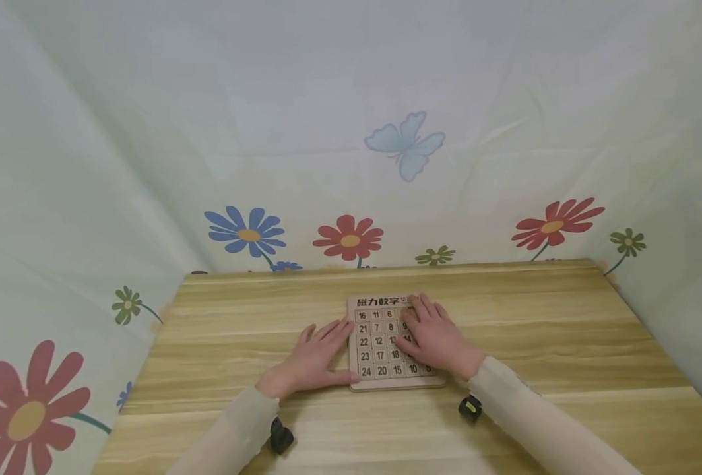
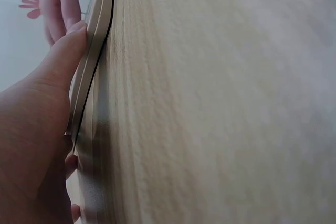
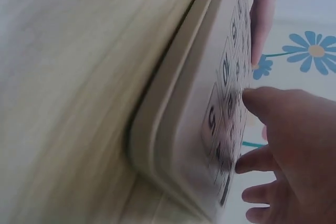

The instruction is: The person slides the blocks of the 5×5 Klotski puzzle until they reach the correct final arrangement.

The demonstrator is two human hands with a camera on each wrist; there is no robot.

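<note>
A wooden number puzzle board (image 1: 395, 384) lies flat on the table, with rows of numbered square tiles under a line of printed characters. My left hand (image 1: 309, 365) rests along its left side, fingers extended at the edge and thumb at the near left corner. In the left wrist view, the thumb (image 2: 63, 59) lies against the board's side. Over the right part of the tiles is my right hand (image 1: 440, 340), its fingers stretched forward and hiding several upper right numbers. The right wrist view shows that hand's fingertips (image 3: 252, 162) right at the tile surface, beyond the 5 tile (image 3: 212, 119).
The wood-grain table (image 1: 256, 300) extends on all sides of the board. Behind it hangs a pale cloth (image 1: 303, 125) printed with flowers and a butterfly. A small black device (image 1: 281, 436) is at the left wrist, another (image 1: 470, 408) at the right.
</note>
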